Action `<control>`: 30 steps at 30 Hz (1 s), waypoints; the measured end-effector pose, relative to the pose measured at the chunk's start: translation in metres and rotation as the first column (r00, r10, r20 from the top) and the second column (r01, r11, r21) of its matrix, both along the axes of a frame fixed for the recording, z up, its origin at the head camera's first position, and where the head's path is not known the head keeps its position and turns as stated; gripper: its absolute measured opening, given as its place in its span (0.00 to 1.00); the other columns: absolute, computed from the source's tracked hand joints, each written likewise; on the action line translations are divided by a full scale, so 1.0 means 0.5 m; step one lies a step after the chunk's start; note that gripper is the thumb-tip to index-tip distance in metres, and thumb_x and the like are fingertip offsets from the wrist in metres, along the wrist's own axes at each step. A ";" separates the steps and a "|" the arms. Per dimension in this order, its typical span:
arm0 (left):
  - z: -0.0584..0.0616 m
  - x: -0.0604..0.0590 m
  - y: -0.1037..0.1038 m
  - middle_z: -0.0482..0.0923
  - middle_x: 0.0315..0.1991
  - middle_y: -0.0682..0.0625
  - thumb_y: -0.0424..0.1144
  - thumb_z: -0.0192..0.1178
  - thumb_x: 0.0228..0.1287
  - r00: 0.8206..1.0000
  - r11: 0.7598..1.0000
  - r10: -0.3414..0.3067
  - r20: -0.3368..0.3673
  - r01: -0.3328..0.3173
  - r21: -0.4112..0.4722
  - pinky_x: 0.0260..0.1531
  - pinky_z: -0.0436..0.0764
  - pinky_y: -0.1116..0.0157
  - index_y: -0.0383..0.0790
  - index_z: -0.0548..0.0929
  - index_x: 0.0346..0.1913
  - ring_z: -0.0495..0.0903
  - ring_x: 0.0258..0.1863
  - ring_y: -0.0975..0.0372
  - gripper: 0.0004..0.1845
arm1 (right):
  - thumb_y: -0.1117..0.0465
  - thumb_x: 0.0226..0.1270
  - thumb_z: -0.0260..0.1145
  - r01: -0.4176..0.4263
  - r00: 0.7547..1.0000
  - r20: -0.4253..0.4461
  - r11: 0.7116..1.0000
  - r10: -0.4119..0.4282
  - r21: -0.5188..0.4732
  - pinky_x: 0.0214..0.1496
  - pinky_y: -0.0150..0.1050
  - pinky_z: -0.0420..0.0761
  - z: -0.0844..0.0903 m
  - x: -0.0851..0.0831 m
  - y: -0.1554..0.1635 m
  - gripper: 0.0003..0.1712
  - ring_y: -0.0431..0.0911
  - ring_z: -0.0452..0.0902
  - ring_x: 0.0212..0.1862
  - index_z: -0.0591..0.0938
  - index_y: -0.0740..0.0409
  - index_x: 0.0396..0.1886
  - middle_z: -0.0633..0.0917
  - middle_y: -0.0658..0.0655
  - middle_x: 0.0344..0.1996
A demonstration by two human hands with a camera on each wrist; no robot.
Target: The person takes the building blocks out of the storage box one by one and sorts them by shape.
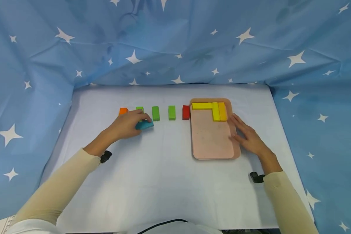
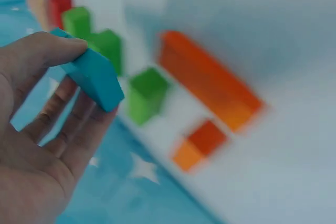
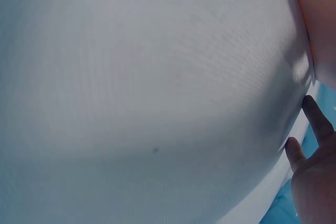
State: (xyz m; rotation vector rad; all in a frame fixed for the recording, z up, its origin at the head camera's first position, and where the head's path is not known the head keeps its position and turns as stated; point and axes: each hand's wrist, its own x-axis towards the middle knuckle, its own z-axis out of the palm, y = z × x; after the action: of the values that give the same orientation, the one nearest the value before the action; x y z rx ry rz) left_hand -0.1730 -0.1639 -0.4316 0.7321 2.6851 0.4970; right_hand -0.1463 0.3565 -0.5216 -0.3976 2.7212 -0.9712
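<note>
My left hand pinches a blue block between thumb and fingertips, raised above the table, as the left wrist view also shows. Behind that hand stand an orange block and a green block, both partly covered in the head view. The left wrist view has a long orange block and a short-looking orange one. On the right, my right hand touches the right rim of a pink tray with extended fingers. Several yellow blocks lie along the tray's far side.
Two more green blocks stand in a row toward the tray. A red block is close against the tray's left rim. A blue star-patterned cloth surrounds the white tabletop, and a black cable runs at the near edge.
</note>
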 end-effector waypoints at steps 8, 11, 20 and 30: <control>-0.036 0.047 -0.099 0.82 0.54 0.54 0.26 0.68 0.58 1.000 1.000 0.005 0.031 -0.004 -0.027 0.43 0.82 0.45 0.55 0.87 0.56 0.81 0.51 0.56 0.25 | 0.52 0.78 0.60 0.020 1.000 0.020 1.000 -0.020 -0.007 0.76 0.77 0.48 0.000 0.001 0.000 0.43 0.59 0.44 0.85 0.53 0.37 0.85 0.48 0.43 0.86; -0.050 0.062 -0.113 0.82 0.54 0.55 0.24 0.67 0.57 0.998 1.000 -0.004 0.056 0.005 -0.027 0.45 0.82 0.42 0.56 0.87 0.55 0.80 0.53 0.56 0.27 | 0.52 0.77 0.60 0.021 1.000 0.020 1.000 -0.021 -0.014 0.75 0.78 0.48 0.000 0.001 -0.001 0.43 0.59 0.44 0.85 0.53 0.37 0.85 0.48 0.43 0.86; -0.089 0.088 -0.138 0.81 0.59 0.52 0.21 0.65 0.57 0.997 0.998 0.005 0.082 -0.001 -0.055 0.48 0.81 0.40 0.57 0.87 0.53 0.78 0.56 0.53 0.27 | 0.53 0.77 0.60 0.016 1.000 0.016 1.000 -0.016 -0.017 0.75 0.77 0.49 -0.004 0.000 -0.003 0.43 0.59 0.44 0.85 0.53 0.37 0.85 0.48 0.43 0.86; -0.104 0.095 -0.138 0.82 0.57 0.52 0.22 0.66 0.59 0.999 0.997 0.018 0.039 -0.016 -0.069 0.45 0.83 0.44 0.58 0.86 0.53 0.79 0.56 0.54 0.27 | 0.52 0.77 0.60 0.015 1.000 0.012 1.000 -0.015 -0.016 0.75 0.77 0.48 -0.006 -0.001 -0.001 0.43 0.58 0.43 0.85 0.53 0.36 0.85 0.48 0.43 0.86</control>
State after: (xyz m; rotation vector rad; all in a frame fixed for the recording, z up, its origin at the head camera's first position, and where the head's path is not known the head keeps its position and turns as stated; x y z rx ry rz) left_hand -0.1256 -0.2331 -0.4838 0.6735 2.6591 0.4166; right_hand -0.1470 0.3562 -0.5244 -0.3738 2.7112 -0.9965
